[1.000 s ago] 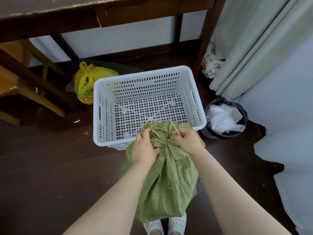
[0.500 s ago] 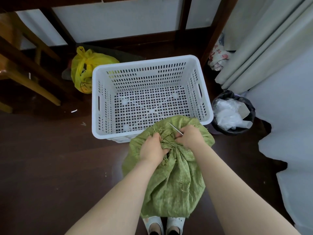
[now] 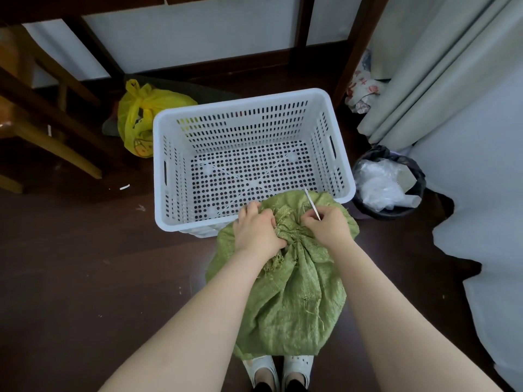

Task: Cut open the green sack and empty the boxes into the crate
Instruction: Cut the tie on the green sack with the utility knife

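Green sack (image 3: pixel 285 292) stands on floor against near rim of white crate (image 3: pixel 169 176), neck bunched, not yet open; my left hand (image 3: pixel 256 230) clenches neck, right hand (image 3: pixel 328 226) pinches thin blade (image 3: pixel 311 203) beside it; cutting step; next needs slicing gathered neck, blade clear of left fingers.

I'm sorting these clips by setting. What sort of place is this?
Probably a room in a home: dark wooden floor, a wooden table's legs against a pale wall, a long curtain, and a small lined waste bin beside the white crate.

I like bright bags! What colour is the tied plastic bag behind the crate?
Yellow; the plastic bag shows best in the head view.
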